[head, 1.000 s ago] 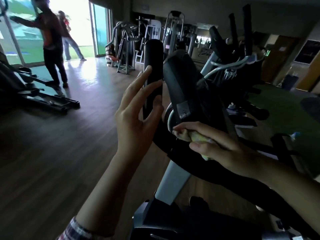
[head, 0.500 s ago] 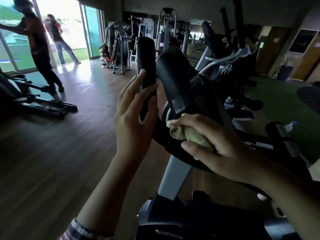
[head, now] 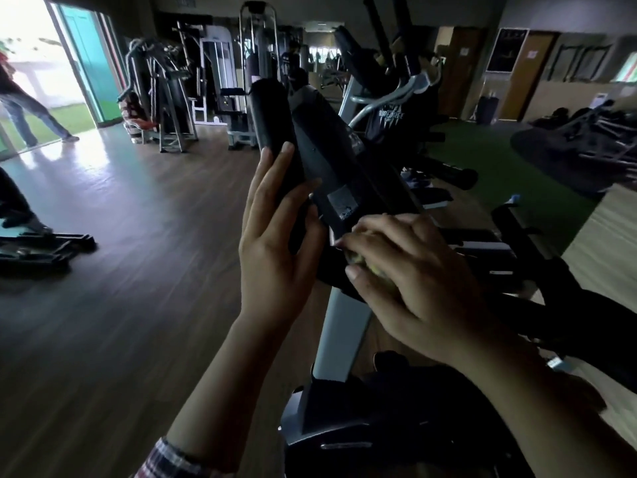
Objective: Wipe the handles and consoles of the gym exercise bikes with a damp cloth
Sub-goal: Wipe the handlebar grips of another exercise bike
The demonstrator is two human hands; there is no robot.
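While the left hand [head: 275, 243] steadies the upright black padded handle [head: 272, 119] at centre frame, fingers nearly straight along its near side and thumb hooked round the other, the right hand [head: 410, 270] sits just to its right, curled over a bunched yellow-green damp cloth [head: 362, 262] of which only a sliver shows under the fingers. That cloth presses against the exercise bike at the foot of the dark tilted console housing [head: 331, 167], which rises up and to the left from the right hand, its long axis leaning away toward upper centre. I judge the right hand nearer the housing, so a stroke upward along that axis looks natural. Both forearms reach in from the lower edge, a plaid cuff [head: 172, 460] on the left.
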